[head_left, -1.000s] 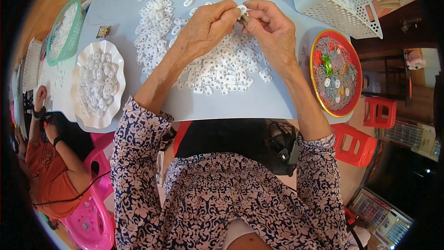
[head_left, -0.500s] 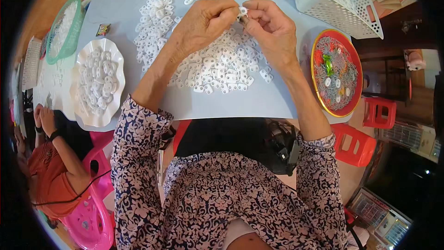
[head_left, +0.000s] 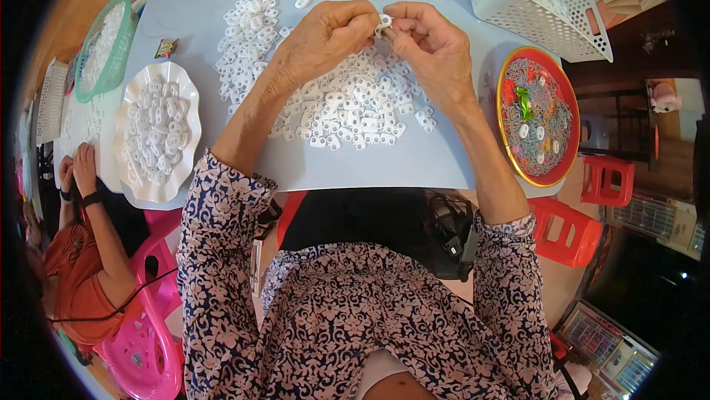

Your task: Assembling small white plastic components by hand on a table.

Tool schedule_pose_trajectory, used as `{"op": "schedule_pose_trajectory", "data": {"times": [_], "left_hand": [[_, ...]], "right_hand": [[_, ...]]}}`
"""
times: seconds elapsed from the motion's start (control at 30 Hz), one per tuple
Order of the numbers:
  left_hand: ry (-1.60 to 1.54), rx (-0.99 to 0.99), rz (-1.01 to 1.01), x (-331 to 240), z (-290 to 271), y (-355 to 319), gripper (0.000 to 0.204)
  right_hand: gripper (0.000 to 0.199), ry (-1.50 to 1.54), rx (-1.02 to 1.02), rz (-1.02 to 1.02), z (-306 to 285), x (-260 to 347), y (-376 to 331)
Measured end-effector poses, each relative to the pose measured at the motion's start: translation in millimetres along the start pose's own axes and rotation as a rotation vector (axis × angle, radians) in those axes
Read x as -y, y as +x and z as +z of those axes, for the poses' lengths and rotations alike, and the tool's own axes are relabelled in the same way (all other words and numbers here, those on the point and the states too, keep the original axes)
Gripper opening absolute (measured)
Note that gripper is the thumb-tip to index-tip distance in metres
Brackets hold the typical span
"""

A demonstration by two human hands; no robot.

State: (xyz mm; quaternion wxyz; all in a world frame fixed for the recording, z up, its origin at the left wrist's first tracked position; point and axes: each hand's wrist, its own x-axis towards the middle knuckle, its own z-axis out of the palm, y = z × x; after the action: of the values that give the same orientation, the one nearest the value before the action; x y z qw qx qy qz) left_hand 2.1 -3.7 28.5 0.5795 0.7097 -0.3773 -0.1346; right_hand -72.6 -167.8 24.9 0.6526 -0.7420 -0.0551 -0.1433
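Observation:
Close together above the far part of the table, my left hand (head_left: 333, 34) and my right hand (head_left: 438, 49) meet at a small white oval plastic piece with holes (head_left: 385, 21). Both hands are closed, thumb and fingers pinched on the piece from either side. Whether a smaller part sits between the fingertips is hidden. Below the hands spreads a loose pile of similar white pieces (head_left: 347, 108), with more of them reaching up to the left.
A scalloped white dish (head_left: 194, 130) of white pieces stands left. Right is a red tray (head_left: 505, 130) of small grey parts, a green wrapper and several white pieces. Behind are a perforated white basket (head_left: 510, 8) and a heap of pieces. A co-worker in orange (head_left: 81, 274) sits left.
My hands stay nearly in place, with the white piece shifted slightly down and turned between my fingers. At left, the co-worker's hands have moved farther over the table.

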Motion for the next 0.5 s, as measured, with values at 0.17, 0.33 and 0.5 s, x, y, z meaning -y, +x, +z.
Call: {"op": "schedule_pose_trajectory", "data": {"times": [0.17,0.33,0.5], "left_hand": [[-0.017,0.026,-0.06,4,1,0,0.026],[-0.02,0.054,-0.034,8,3,0,0.024],[0.011,0.003,-0.029,6,7,-2,0.028]], "right_hand": [[0.029,-0.067,0.036,-0.152,-1,-12,1],[0.03,-0.155,0.016,-0.221,1,-13,1],[0.028,-0.202,0.02,-0.207,-2,-11,0]]}}
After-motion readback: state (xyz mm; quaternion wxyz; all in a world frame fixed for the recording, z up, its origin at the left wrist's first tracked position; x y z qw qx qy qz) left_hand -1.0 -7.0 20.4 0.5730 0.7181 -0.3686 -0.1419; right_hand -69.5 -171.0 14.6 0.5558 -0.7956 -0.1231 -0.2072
